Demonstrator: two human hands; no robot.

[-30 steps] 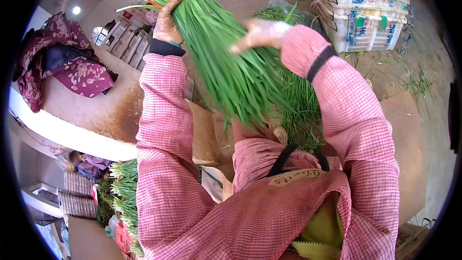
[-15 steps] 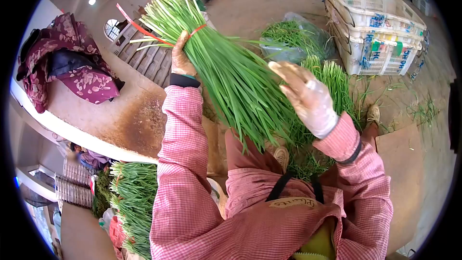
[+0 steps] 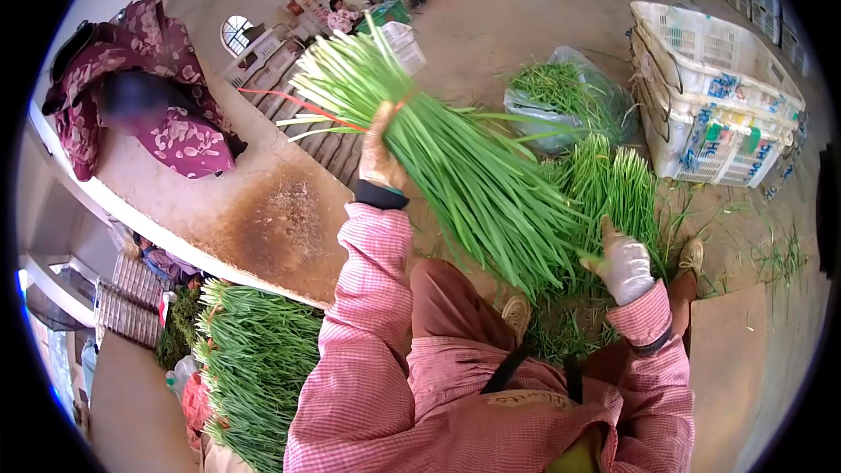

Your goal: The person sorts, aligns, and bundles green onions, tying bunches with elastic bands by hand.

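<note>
My left hand point(image 3: 382, 153) is closed around a large bundle of garlic chives point(image 3: 482, 184), just below a red tie near its pale cut ends. The bundle is held up at a slant, stems toward upper left and green leaf tips toward lower right. A long loose red end of the tie point(image 3: 298, 103) sticks out to the left. At the leaf tips is my right hand point(image 3: 624, 264), in a thin whitish glove. Its visible fingers are spread apart; I cannot make out whether any leaf lies between them.
More chives point(image 3: 613, 188) stand on the floor by my feet, near a plastic bag of loose greens point(image 3: 574, 96). Stacked white crates point(image 3: 718, 136) are at right. Left are a ledge point(image 3: 197, 210) with a patterned garment point(image 3: 175, 136) and piled chive bundles point(image 3: 258, 377). People sit far back.
My right hand has moved down from beside the leaves to the bundle's tips. The view has shifted, so the bundle and left hand appear lower and further right. The left hand keeps its hold.
</note>
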